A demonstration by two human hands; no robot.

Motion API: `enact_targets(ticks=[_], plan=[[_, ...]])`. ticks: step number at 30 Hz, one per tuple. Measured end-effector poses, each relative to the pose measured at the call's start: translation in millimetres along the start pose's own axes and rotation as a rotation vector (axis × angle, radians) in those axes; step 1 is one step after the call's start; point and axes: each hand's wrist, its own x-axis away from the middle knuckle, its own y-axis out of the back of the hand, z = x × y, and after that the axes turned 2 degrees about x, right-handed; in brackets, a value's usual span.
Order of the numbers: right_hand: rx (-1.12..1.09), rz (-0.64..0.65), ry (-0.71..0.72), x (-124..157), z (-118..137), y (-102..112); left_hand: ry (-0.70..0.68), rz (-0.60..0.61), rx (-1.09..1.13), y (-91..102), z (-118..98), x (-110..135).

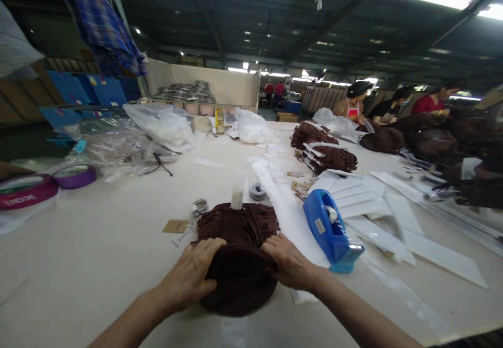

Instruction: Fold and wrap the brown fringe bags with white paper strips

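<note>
A dark brown fringed bag (pixel 239 285) lies on the table right in front of me, its rounded, dark side toward me and its fringe on the far side. My left hand (pixel 192 272) is closed on its left edge, thumb on the near side. On the opposite edge, my right hand (pixel 288 261) grips with bent fingers. A whitish wrapped piece (pixel 237 198) stands up at the bag's far edge, blurred. Left of the fringe lies a small brown card tag (pixel 175 226). Behind it are a grey coil (pixel 257 191) and a shiny ring-like piece (pixel 200 205).
A blue tape dispenser (pixel 326 227) stands right of my right hand, beside white strips (pixel 393 222). Stacked brown fringed pieces (pixel 328 158) lie farther back. Purple tape rolls (pixel 74 176) and clear plastic bags (pixel 118 146) are at left. Several people work at the far right.
</note>
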Motion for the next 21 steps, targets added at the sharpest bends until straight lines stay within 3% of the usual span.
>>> enact_targets(ticks=[2,7,9,11,14,17,21], plan=[[-0.018,-0.049,0.029,6,-2,-9,-0.077,-0.067,-0.138,-12.2,4,1],[0.026,-0.090,0.033,13,-5,-34,-0.492,-0.380,-0.437,-42.3,33,-2],[0.111,-0.074,0.037,14,-4,-42,-0.545,-0.402,-0.459,-49.2,45,-3],[0.156,-0.068,0.056,16,-3,-43,-0.517,-0.429,-0.457,-50.8,54,-1],[0.128,-0.084,0.045,20,-5,-40,-0.306,-0.476,-0.344,-47.4,57,6],[0.030,-0.099,-0.024,22,-9,-40,-0.131,-0.391,-0.046,-43.9,53,9],[-0.143,-0.091,-0.141,18,-15,-40,-0.108,-0.308,0.130,-36.8,51,0]])
